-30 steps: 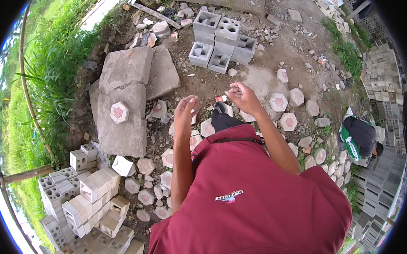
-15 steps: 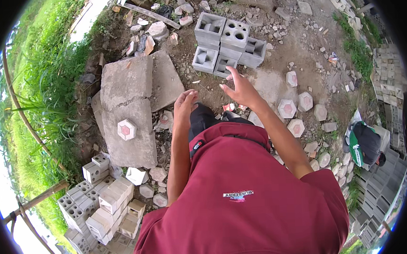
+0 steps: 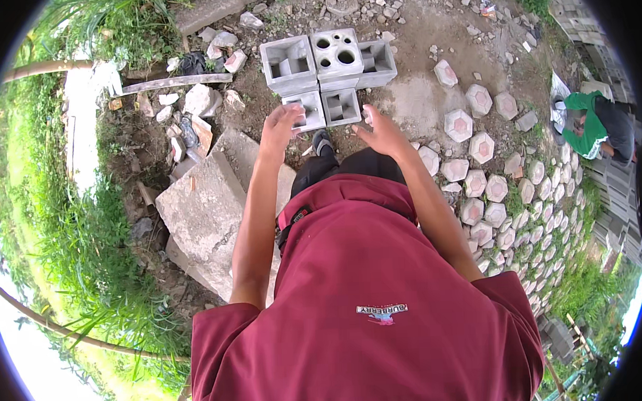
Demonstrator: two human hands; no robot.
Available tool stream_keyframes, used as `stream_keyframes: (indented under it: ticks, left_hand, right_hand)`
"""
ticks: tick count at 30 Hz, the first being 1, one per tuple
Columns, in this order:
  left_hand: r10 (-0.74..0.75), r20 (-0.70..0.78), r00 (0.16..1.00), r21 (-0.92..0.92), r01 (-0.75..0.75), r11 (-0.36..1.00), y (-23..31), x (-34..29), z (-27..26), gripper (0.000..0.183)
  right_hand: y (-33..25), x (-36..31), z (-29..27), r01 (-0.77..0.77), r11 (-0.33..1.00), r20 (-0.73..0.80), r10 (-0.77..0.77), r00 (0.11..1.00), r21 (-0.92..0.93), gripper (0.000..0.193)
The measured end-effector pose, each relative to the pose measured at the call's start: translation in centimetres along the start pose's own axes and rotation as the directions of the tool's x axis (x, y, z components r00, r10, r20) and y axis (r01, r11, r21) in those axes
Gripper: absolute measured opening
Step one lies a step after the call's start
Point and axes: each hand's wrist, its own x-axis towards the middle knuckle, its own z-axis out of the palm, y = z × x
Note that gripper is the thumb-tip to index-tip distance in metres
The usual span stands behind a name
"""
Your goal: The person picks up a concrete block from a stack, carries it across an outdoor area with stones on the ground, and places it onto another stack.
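Several grey concrete blocks stand in a tight cluster ahead of me. In its back row are a raised hollow block, a raised block with round holes and a lower hollow block. Two lower blocks sit in front, a front-left block and a front-right block. My left hand is open, its curved fingers overlapping the left side of the front-left block; whether they touch it I cannot tell. Open as well, my right hand hovers just right of the front-right block, thumb apart from the fingers, holding nothing.
A broken concrete slab lies to the left, beside tall grass. Rubble is scattered at the far left. Hexagonal pavers spread over the ground to the right. A person in green is at the far right.
My view has turned and come closer to the block cluster. Both hands have moved forward, from short of the cluster to either side of its two front blocks.
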Motion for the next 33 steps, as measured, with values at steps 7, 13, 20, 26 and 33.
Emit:
stream_keyframes:
  ticks: [7,13,20,26,33]
  left_hand:
    - [-0.13,-0.111,0.985,0.029,0.134,0.991,1.9,7.8,-6.1,0.03]
    - [-0.203,-0.157,0.966,-0.022,0.203,0.979,-1.2,12.2,-7.4,0.03]
    - [-0.219,-0.167,0.961,0.339,0.264,0.903,-16.0,22.4,-7.9,0.032]
    - [-0.095,-0.456,0.885,0.681,0.415,0.604,-36.0,34.4,-11.1,0.069]
    - [-0.37,-0.669,0.645,0.278,0.678,0.68,-48.4,43.6,-14.3,0.07]
  right_hand:
    - [-1.4,5.1,5.1,-0.179,0.967,0.138,0.155,0.978,0.181,0.065]
    - [-0.6,11.6,7.0,-0.074,0.997,0.169,0.075,0.983,-0.015,0.063]
    - [5.4,21.2,12.6,-0.244,0.956,0.26,0.198,0.945,0.16,0.056]
    - [23.7,29.0,28.3,-0.357,0.928,0.385,0.369,0.846,-0.105,0.071]
    - [34.1,33.6,42.6,-0.503,0.854,0.275,0.519,0.809,-0.132,0.11]
